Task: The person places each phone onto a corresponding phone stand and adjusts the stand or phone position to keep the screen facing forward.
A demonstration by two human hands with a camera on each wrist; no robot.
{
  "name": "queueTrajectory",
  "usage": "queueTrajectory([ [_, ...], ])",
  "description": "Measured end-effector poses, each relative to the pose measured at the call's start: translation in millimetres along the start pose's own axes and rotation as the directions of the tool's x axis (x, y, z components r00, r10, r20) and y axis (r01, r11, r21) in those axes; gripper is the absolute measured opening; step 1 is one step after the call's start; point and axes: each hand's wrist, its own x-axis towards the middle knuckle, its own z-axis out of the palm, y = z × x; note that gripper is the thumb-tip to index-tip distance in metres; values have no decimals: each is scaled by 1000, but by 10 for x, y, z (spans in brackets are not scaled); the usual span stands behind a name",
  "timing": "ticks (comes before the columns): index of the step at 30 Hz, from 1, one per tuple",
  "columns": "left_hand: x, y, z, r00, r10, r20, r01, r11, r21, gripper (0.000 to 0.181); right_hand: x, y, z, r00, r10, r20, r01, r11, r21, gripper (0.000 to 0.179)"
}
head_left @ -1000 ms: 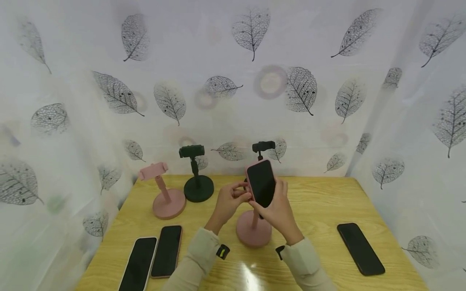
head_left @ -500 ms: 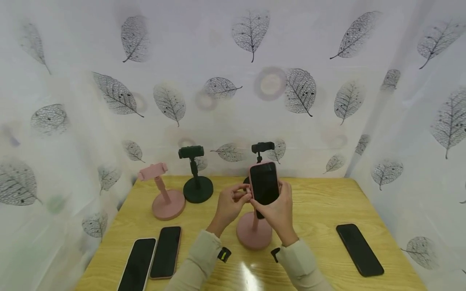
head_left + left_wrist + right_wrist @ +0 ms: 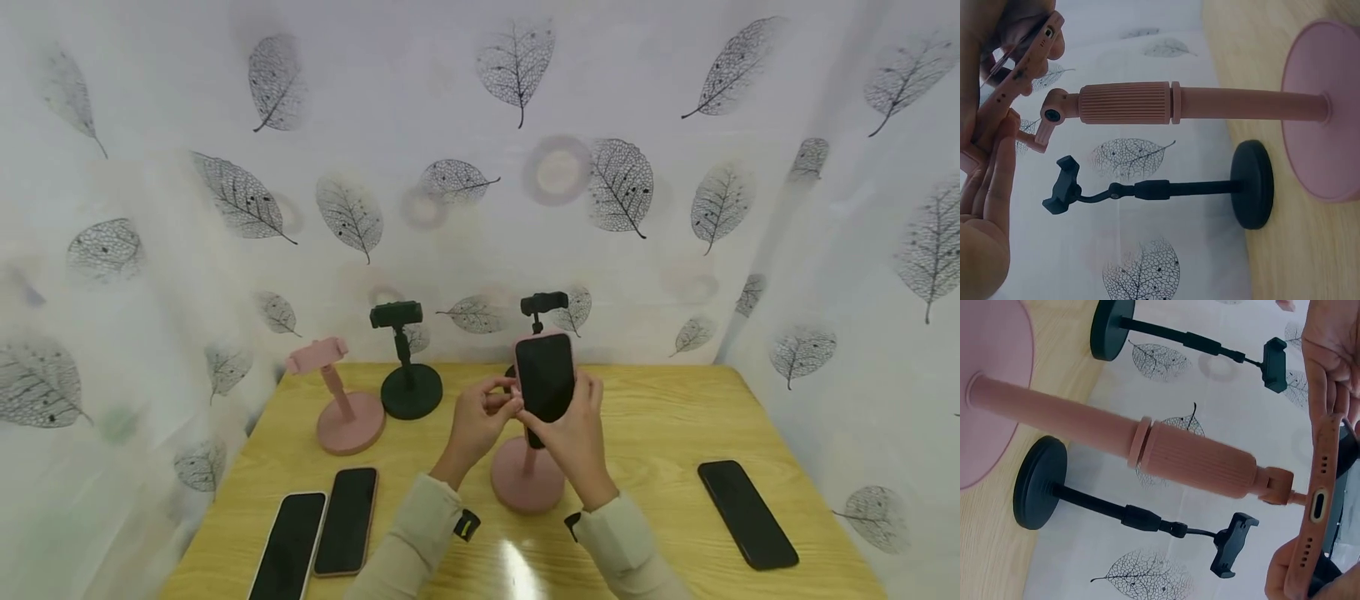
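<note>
A phone in a pink case (image 3: pixel 546 375) stands nearly upright at the top of a pink phone stand (image 3: pixel 527 482), its dark screen facing me. My right hand (image 3: pixel 577 437) grips it from the right and below, thumb across the lower screen. At its left edge, the curled fingers and thumb of my left hand (image 3: pixel 482 417) pinch the side of the stand's clamp, which the phone mostly hides. The left wrist view shows the stand's ribbed post (image 3: pixel 1125 103) and the left fingers (image 3: pixel 1000 181) close by the joint. The case's bottom edge with its charging port (image 3: pixel 1318 506) shows in the right wrist view.
On the left stand another pink phone stand (image 3: pixel 351 423) and a dark green one (image 3: pixel 412 392). A black stand (image 3: pixel 543 302) rises behind the held phone. Two phones, one white-edged (image 3: pixel 288 546) and one pink-edged (image 3: pixel 347 521), lie front left; a black phone (image 3: pixel 748 514) lies right.
The phone has turned from a leftward tilt to nearly upright, shifting slightly right with my right hand. My left hand has stayed at its left edge.
</note>
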Motion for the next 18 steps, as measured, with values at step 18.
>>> queueTrajectory([
  [18,77,24,-74,999,-36,-7,36,998,-52,29,-45,36,287,976,-138,-165,126,988,-85,120],
])
